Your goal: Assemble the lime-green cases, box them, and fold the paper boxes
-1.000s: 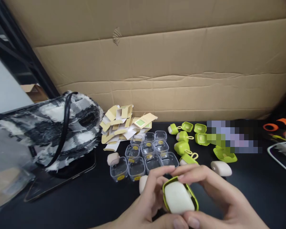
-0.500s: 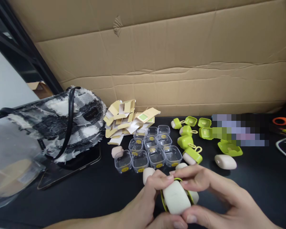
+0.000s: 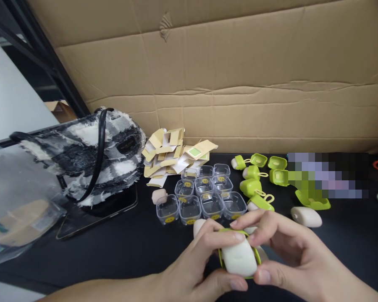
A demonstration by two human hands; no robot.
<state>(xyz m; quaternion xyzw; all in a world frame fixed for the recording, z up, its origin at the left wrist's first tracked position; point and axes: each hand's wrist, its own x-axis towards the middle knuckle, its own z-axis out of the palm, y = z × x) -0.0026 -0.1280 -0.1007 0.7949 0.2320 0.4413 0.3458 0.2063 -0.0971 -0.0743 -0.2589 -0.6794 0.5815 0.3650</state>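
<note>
Near the front edge of the view, a white rounded block (image 3: pixel 241 259) sits partly inside a light-green case (image 3: pixel 258 256), whose rim shows around it. My left hand (image 3: pixel 200 256) grips them from the left, index finger on the block's top and thumb below. From the right, my right hand (image 3: pixel 291 251) holds the case's edge between fingers and thumb. Behind my left fingers lies another white block (image 3: pixel 198 227). More pale pieces under my right hand are mostly hidden. Beyond the hands, several light-green cases with loops (image 3: pixel 251 187) stand, some with pale blocks inside.
Several clear plastic cups (image 3: pixel 190 209) with yellow stickers stand in rows, a pinkish block (image 3: pixel 159 196) beside them. Behind are flattened cartons (image 3: pixel 166 153). A shaggy plaid bag (image 3: pixel 88 155) stands left; green shells (image 3: pixel 311 200) and a pale block (image 3: pixel 306 217) lie right.
The view has shifted slightly, so the table things appear further right. My left index finger has moved further over the white block, which is tilted more in the case.
</note>
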